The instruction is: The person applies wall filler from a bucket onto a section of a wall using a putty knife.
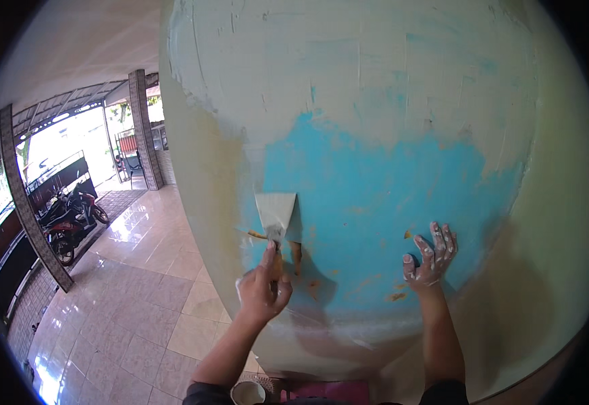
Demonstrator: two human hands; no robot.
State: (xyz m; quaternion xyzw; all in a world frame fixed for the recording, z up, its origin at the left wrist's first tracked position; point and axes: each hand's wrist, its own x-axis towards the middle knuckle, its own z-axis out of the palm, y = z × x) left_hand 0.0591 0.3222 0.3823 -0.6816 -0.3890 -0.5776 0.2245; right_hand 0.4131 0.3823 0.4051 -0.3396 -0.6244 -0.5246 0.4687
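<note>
My left hand (262,290) grips a putty knife (275,208) with a wide, pale blade that points upward. The index finger lies along the knife near the base of the blade. That blade is at the left edge of a bright blue patch on the wall (369,196), and its shadow falls just to the right. Pale, streaky filler covers the wall above the patch. Farther right, my right hand (431,260) is open with its fingers apart, at the blue surface, and holds nothing. White smears coat its fingers. Small brownish spots mark the blue area around both hands.
Below the wall stand a white round container (248,393) and something flat and pink (328,390). Shiny tiles (132,317) cover the floor at left. Beyond them are tiled pillars (32,202) and a parked motorcycle (71,226).
</note>
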